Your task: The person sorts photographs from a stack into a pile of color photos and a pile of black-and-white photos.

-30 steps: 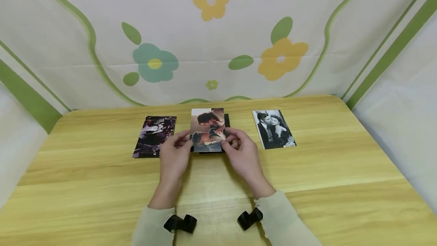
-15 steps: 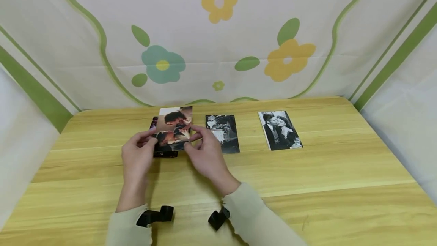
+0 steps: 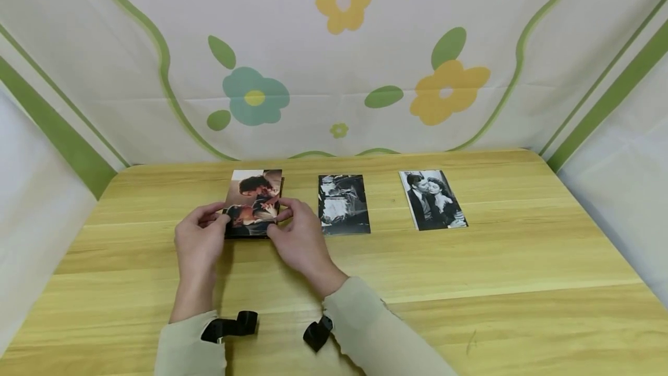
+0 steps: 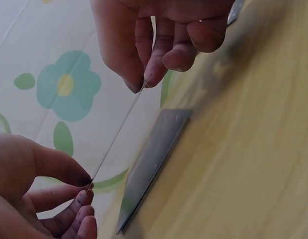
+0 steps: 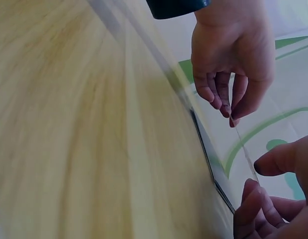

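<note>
Both hands pinch a colour photo card (image 3: 254,199) by its lower left and right edges, at the left of the group in the head view. My left hand (image 3: 200,239) grips one side between thumb and fingers, my right hand (image 3: 300,242) the other. Dark edges of another card show just beneath it. In both wrist views the held photo card (image 4: 115,134) is seen edge-on, a little above the table. In the left wrist view a dark card (image 4: 153,167) lies on the wood below.
A black-and-white photo card (image 3: 344,205) lies right of my right hand. Farther right is another, showing a couple (image 3: 433,199). The wooden table (image 3: 469,283) backs onto a flower-printed cloth (image 3: 302,33). Black straps (image 3: 229,326) sit at the sleeve cuffs.
Both hands have carried the colour photo card left from over the middle card and lowered it over the purple-toned left card, which it now nearly covers. The middle card is uncovered.
</note>
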Available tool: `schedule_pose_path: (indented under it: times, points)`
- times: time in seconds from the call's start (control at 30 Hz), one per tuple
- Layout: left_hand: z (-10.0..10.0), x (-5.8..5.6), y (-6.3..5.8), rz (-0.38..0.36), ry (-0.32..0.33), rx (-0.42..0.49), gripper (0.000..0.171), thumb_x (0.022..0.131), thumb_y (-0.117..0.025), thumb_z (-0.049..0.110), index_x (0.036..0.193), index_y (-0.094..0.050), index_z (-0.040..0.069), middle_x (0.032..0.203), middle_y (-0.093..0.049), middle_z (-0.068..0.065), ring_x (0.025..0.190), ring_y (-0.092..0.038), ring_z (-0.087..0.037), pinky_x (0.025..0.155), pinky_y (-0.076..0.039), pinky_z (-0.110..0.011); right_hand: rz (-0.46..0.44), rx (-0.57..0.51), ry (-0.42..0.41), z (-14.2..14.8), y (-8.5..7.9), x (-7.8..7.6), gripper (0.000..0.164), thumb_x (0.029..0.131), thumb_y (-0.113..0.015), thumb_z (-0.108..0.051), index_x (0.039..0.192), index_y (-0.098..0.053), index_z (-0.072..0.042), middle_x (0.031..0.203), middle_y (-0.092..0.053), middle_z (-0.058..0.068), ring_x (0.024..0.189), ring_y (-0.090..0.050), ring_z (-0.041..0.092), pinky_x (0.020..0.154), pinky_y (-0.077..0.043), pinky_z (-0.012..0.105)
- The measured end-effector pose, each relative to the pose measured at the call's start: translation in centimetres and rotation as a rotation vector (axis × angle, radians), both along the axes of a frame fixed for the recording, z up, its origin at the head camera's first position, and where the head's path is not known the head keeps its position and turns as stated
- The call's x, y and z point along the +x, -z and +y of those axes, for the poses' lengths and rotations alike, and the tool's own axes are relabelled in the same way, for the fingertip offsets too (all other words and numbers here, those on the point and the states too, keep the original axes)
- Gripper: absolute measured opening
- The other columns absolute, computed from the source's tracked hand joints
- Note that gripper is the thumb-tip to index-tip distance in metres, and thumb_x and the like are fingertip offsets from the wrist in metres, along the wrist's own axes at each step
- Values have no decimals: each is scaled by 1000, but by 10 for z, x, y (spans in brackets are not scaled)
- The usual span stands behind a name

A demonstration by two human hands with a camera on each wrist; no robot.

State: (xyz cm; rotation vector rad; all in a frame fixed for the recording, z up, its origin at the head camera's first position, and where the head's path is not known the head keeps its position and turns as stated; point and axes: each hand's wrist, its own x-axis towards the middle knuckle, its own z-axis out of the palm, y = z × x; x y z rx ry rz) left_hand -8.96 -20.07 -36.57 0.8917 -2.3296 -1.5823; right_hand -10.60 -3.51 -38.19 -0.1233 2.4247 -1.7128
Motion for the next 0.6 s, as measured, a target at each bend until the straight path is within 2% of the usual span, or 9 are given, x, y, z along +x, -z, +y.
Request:
schedule_pose_path:
  times: [0.2, 0.37, 0.47, 0.6]
  points:
    - [-3, 0, 4, -35, 4, -46, 37, 102, -64, 7, 137, -73, 7, 117, -64, -8, 98, -52, -16, 72, -43, -18, -9, 87, -4, -6, 3, -2, 60, 93, -76, -13, 150, -60, -12, 114, -70, 1, 72, -62, 6, 72, -52, 26]
    - [-5, -2, 11, -50, 9, -91, 36, 101, -65, 7, 136, -74, 5, 118, -66, -12, 99, -54, -19, 75, -43, -21, -2, 207, -4, -9, 4, -3, 60, 92, -78, -18, 150, -62, -14, 114, -71, -3, 86, -64, 11, 84, -53, 32]
    - [-5, -3, 15, -54, 14, -104, 36, 100, -65, 7, 135, -74, 4, 118, -67, -12, 97, -54, -19, 74, -42, -21, 5, 259, -7, -9, 4, -3, 61, 90, -79, -21, 149, -63, -13, 111, -70, -5, 93, -63, 12, 83, -52, 32]
    - [-6, -5, 19, -49, 31, -123, 36, 100, -64, 7, 134, -74, 2, 119, -68, -16, 96, -55, -20, 73, -42, -20, 22, 316, -23, -8, 5, -5, 63, 89, -81, -26, 148, -63, -12, 107, -68, -4, 88, -59, 11, 79, -49, 29]
